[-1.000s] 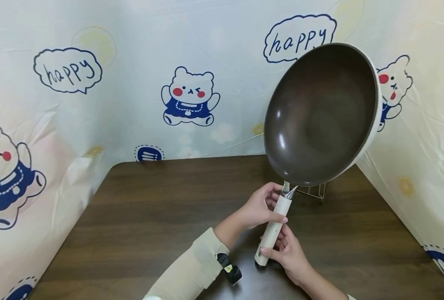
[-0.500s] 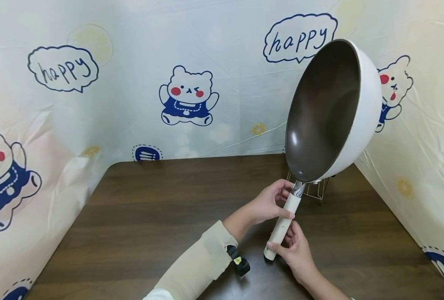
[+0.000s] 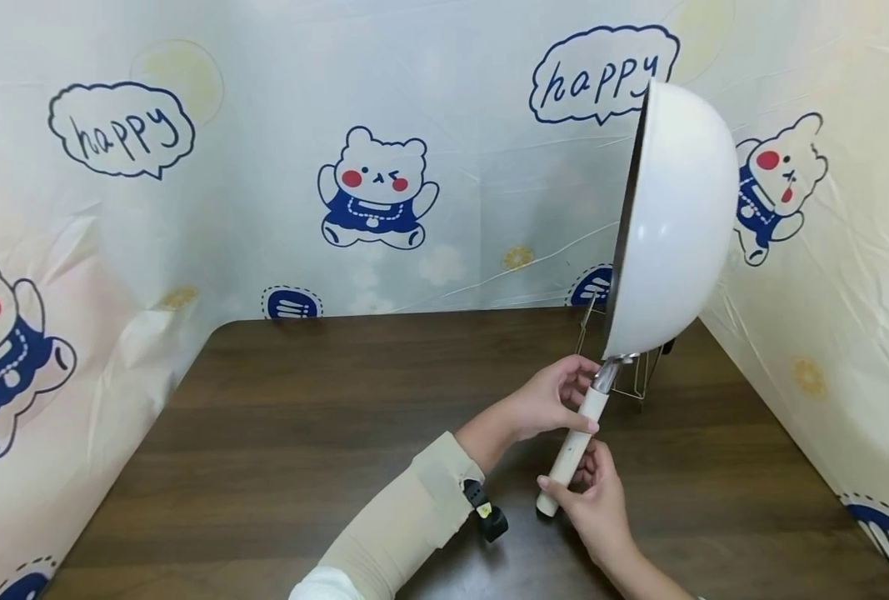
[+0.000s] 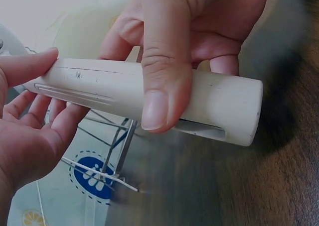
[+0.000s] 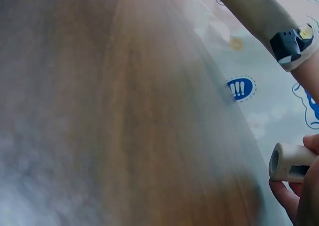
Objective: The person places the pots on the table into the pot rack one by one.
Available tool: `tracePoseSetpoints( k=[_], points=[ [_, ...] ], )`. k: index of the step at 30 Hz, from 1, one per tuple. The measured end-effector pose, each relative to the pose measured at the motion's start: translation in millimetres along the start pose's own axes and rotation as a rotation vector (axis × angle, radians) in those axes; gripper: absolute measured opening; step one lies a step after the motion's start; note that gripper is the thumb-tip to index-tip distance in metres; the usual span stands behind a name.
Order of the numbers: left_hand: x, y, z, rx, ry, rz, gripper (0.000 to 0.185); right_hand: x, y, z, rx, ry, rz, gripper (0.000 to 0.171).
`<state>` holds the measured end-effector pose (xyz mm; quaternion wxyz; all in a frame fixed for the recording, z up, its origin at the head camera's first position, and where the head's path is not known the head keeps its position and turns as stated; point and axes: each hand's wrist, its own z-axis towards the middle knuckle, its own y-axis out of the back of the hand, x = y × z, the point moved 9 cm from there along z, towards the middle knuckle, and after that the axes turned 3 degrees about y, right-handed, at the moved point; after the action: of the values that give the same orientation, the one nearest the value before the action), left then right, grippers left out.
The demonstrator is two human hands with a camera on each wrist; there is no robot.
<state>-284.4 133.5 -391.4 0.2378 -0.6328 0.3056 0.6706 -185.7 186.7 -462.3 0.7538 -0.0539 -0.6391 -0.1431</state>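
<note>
A deep wok [image 3: 676, 225], white outside and dark brown inside, is held up on its side above the table, its white back turned to the right. Its cream handle [image 3: 573, 454] slants down to the left. Near the metal neck, my left hand [image 3: 552, 400] pinches the handle between thumb and fingers. My right hand [image 3: 597, 504] grips it lower down, close to the end. In the left wrist view, the right thumb [image 4: 162, 96] lies across the handle beside its slot. The right wrist view catches only the handle's hollow end [image 5: 286, 161] and part of the right hand.
Behind the wok, a thin wire rack [image 3: 639, 379] stands on the dark wood table [image 3: 302, 433], partly hidden. A printed cloth backdrop [image 3: 481, 167] surrounds the table at the back and sides. A small black camera [image 3: 489, 512] sits on the left sleeve.
The wok has turned about its handle, so its dark inside has swung away leftward and its white back now shows. Both hands shifted slightly right and up, still holding the handle.
</note>
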Motion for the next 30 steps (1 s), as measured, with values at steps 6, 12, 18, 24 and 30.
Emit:
tracePoseSetpoints(
  k=[6,12,18,24,30],
  points=[
    [10.2,4.2,0.3,0.023,0.048,-0.048,0.066,-2.6,-9.5,-1.4,0.023,-0.031,0.019,0.063],
    [26.4,8.9,-1.9,0.034,0.111,-0.084,0.064,-8.5,-22.6,-6.4,0.064,-0.101,0.077,0.063],
    [28.7,15.2,-3.4,0.046,0.127,-0.067,0.061,-7.3,-30.5,-4.9,0.087,-0.106,0.07,0.064],
    [31.6,21.5,-4.4,0.08,0.14,-0.075,0.062,-5.9,-44.6,-6.2,0.131,-0.162,0.099,0.065],
    [43.0,21.8,-7.5,0.14,0.222,-0.055,0.059,-13.4,-63.0,-12.3,0.149,-0.254,0.198,0.063]
  ],
)
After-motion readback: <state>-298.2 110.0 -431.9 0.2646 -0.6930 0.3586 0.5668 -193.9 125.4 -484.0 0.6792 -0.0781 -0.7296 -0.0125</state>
